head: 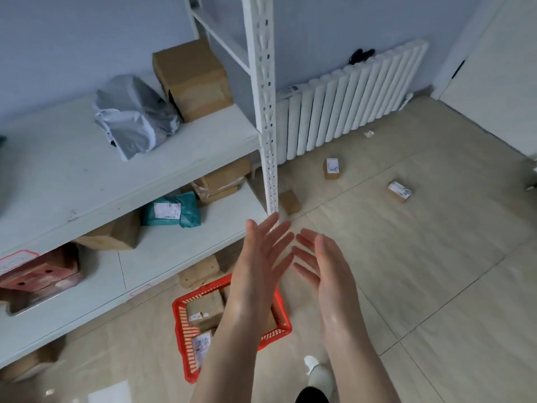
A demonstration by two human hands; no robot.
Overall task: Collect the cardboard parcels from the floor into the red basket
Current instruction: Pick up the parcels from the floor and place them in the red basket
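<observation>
The red basket (186,341) stands on the floor beside the shelf, with a few cardboard parcels (205,311) inside it. My left hand (261,257) and my right hand (322,261) hover above it, palms facing each other, fingers straight, holding nothing. My left forearm hides part of the basket. Three small cardboard parcels lie on the floor beyond: one (290,202) by the shelf post, one with a white label (332,168) near the radiator, and another labelled one (400,191) further right.
A white metal shelf unit (87,175) fills the left side, holding brown boxes, a grey mail bag (133,117) and a teal bag (171,213). A white radiator (348,100) lines the back wall. My foot (315,370) stands right of the basket.
</observation>
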